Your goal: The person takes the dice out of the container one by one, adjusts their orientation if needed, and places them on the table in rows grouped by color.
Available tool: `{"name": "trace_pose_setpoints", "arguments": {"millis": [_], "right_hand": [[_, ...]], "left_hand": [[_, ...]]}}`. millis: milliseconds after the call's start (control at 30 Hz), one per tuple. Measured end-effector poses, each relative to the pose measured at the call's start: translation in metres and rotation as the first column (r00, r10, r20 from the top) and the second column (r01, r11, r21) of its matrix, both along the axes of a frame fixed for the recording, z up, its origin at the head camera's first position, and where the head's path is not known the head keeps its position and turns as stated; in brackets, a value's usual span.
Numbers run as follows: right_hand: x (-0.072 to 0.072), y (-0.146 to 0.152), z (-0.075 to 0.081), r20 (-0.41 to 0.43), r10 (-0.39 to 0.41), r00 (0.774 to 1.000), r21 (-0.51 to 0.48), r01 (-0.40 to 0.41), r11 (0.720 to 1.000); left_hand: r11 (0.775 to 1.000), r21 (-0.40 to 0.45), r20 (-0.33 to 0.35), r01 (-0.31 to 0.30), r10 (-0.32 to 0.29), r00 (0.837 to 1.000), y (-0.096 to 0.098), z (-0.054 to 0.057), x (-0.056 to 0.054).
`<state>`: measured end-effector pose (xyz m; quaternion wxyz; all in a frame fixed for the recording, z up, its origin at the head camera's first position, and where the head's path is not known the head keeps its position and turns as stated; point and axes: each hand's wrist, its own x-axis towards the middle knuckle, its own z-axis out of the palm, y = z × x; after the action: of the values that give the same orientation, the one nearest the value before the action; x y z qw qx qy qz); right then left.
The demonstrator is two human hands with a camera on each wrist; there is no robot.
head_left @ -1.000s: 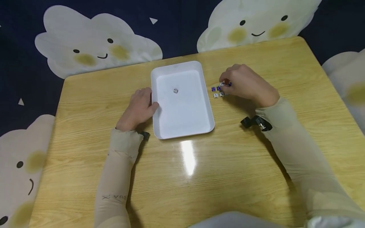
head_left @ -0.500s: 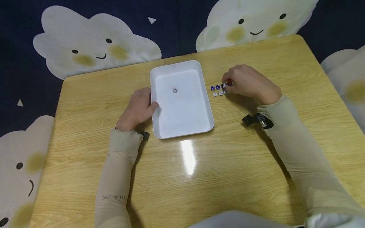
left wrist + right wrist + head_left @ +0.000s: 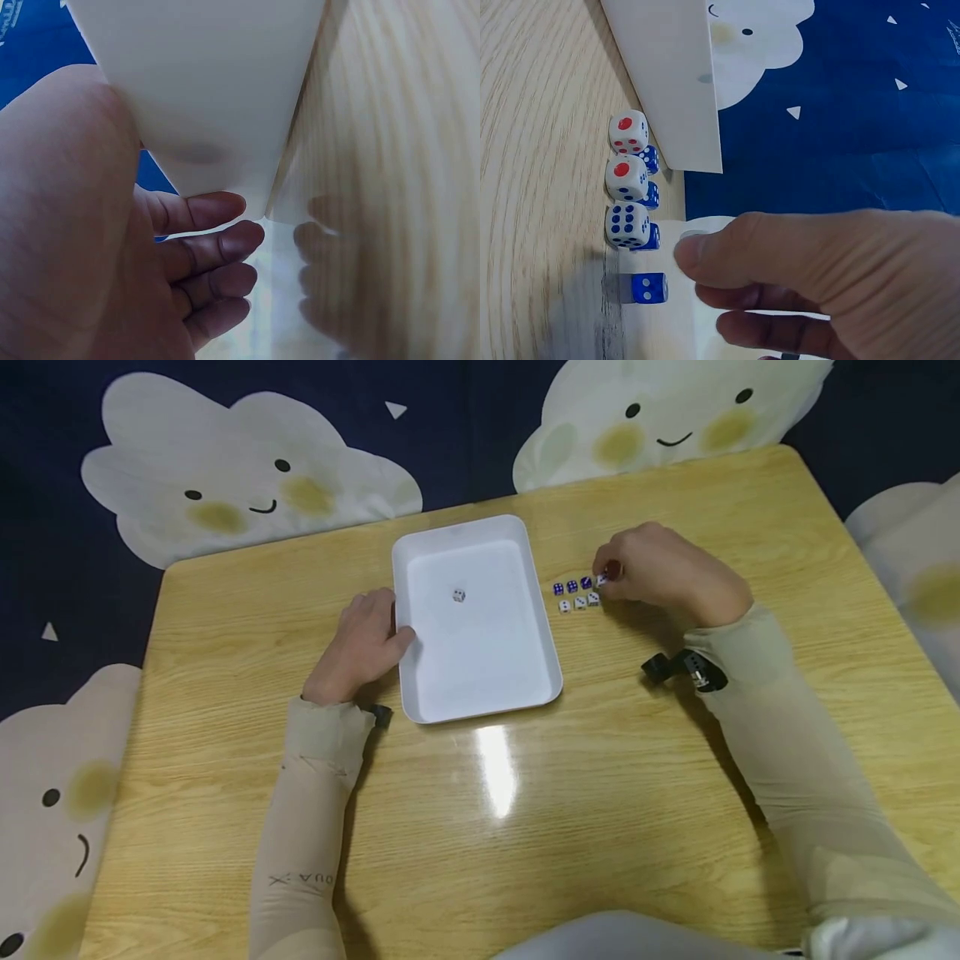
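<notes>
My left hand [image 3: 362, 639] holds the left wall of a shallow white tray [image 3: 483, 718], thumb over the rim and fingers against the outside. One white die [image 3: 459, 596] lies in the tray. Right of the tray, my right hand [image 3: 667, 568] hovers low with thumb and fingers pinched around a white die [image 3: 602, 581], mostly hidden in the right wrist view. Beside it are a row of white dice [image 3: 626, 178] and, behind these, a row of blue dice [image 3: 651, 196]. The blue die [image 3: 649, 288] at the row's end sits below my thumb.
Everything stands on a wooden table [image 3: 450, 860]. Dark blue fabric [image 3: 465, 435] with smiling clouds hangs behind its far edge. A black wrist camera [image 3: 660, 668] sits under the right sleeve, close to the tabletop.
My right hand has shifted slightly right and away along the dice rows with the white die, uncovering more dice. The left hand and the tray keep their places.
</notes>
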<state>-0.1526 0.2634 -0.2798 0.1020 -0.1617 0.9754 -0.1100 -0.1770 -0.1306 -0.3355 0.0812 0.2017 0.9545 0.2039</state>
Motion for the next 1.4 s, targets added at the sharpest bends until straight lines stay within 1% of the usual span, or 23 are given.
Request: {"name": "trace_pose_setpoints", "arguments": {"millis": [300, 700, 867, 1000, 1200, 1267, 1400], "right_hand": [[-0.002, -0.001, -0.002, 0.064, 0.01, 0.998, 0.03, -0.012, 0.999], [-0.004, 0.003, -0.008, 0.09, 0.029, 0.996, 0.035, -0.032, 0.999], [-0.004, 0.003, -0.008, 0.096, 0.003, 0.995, 0.038, -0.006, 0.999], [-0.004, 0.003, -0.004, 0.074, -0.004, 0.997, 0.034, 0.002, 0.999], [0.001, -0.004, 0.005, 0.036, 0.006, 0.999, 0.002, -0.006, 1.0], [0.003, -0.008, 0.007, 0.008, 0.021, 1.0, -0.005, -0.021, 1.0], [0.01, -0.014, 0.01, -0.074, 0.069, 0.995, -0.032, -0.072, 0.997]], "left_hand": [[1.0, 0.0, 0.002, -0.001, 0.001, 1.0, -0.001, 0.001, 0.001], [1.0, 0.004, -0.013, 0.003, -0.003, 1.0, 0.0, 0.0, 0.001], [1.0, 0.007, -0.017, 0.004, -0.004, 1.0, 0.0, 0.001, 0.001], [1.0, 0.011, -0.014, -0.001, 0.001, 1.0, 0.0, 0.001, 0.002], [1.0, 0.012, -0.014, -0.004, 0.004, 1.0, -0.001, 0.0, 0.003], [1.0, 0.014, -0.016, -0.003, 0.003, 1.0, -0.001, 0.0, 0.002], [1.0, 0.017, -0.028, 0.011, -0.011, 1.0, 0.0, 0.002, 0.001]]}}
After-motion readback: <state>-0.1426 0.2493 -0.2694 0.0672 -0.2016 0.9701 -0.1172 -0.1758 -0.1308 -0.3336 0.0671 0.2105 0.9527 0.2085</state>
